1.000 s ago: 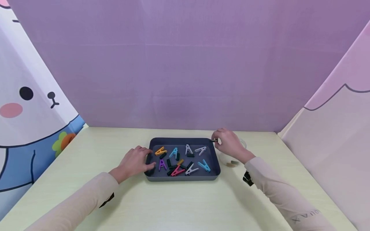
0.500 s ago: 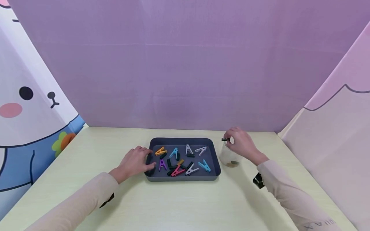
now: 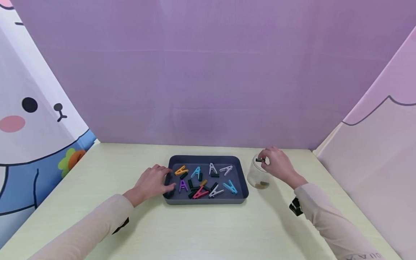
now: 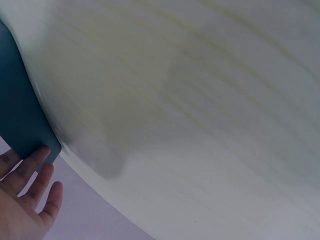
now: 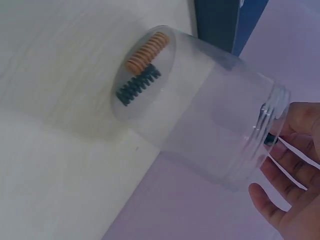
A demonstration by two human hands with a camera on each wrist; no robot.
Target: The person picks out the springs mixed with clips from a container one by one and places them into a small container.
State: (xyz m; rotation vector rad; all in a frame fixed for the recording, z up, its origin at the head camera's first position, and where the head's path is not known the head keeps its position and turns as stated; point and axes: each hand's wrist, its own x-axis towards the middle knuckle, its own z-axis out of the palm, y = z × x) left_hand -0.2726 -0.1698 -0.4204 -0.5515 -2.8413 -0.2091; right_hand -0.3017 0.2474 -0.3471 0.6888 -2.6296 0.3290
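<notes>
In the head view my right hand (image 3: pixel 278 164) pinches a black coil spring (image 3: pixel 260 160) at the mouth of a clear jar (image 3: pixel 258 174). The right wrist view shows an orange spring (image 5: pixel 147 53) and a dark spring (image 5: pixel 138 85) at the jar's bottom. There, my fingertips and the pinched spring (image 5: pixel 270 139) overlap the threaded rim. My left hand (image 3: pixel 151 181) rests at the left wall of a dark grey tray (image 3: pixel 208 201), fingers spread and loosely bent. In the left wrist view its fingertips touch the tray's corner (image 4: pixel 47 140).
Inside the tray lie several plastic clips, among them a purple clip (image 3: pixel 183 185), a red clip (image 3: pixel 200 193) and a blue clip (image 3: pixel 230 187). Several black springs and a yellowish spring (image 3: pixel 203 182) lie between them. A purple cloth (image 3: pixel 208 79) stands behind the table (image 3: pixel 208 231).
My right hand has moved right from the tray's back right corner to the jar's mouth, carrying the black spring, and has lowered slightly. The left hand has stayed on the tray.
</notes>
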